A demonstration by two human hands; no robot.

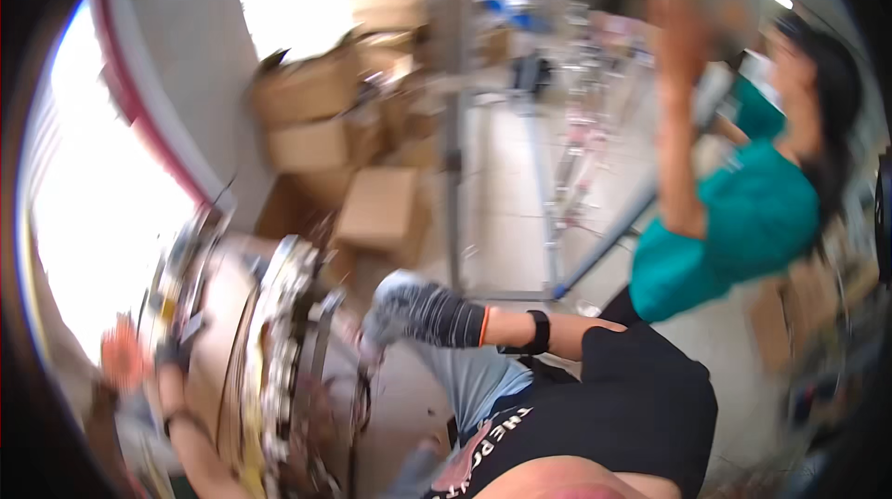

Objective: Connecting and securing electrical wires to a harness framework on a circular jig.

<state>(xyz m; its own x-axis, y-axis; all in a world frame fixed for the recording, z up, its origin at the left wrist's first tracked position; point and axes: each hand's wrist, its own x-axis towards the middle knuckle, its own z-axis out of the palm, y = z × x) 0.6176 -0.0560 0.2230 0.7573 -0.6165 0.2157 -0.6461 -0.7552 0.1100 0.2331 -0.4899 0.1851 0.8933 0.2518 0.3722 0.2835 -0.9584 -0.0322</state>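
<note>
My left hand (pixel 173 353), in a dark glove with a band round the wrist, reaches along the left side of a long machine bench (pixel 237 313). Beside its fingers is a small flat grey piece (pixel 191 328); I cannot tell whether the hand grips it. My right hand (pixel 395 308) wears a grey and black striped knit glove with an orange cuff edge. It hangs just right of the bench's metal rail (pixel 283 341), near a narrow upright bar (pixel 319 341). Motion smears its fingers, and anything in them is hidden.
A blurred orange object (pixel 123 352) sits left of my left hand. Cardboard boxes (pixel 379 206) are piled beyond the bench. A metal frame (pixel 453 174) stands ahead. At right, a co-worker in a green shirt (pixel 743 211) has raised, blurred arms. More cartons (pixel 794 313) lie behind.
</note>
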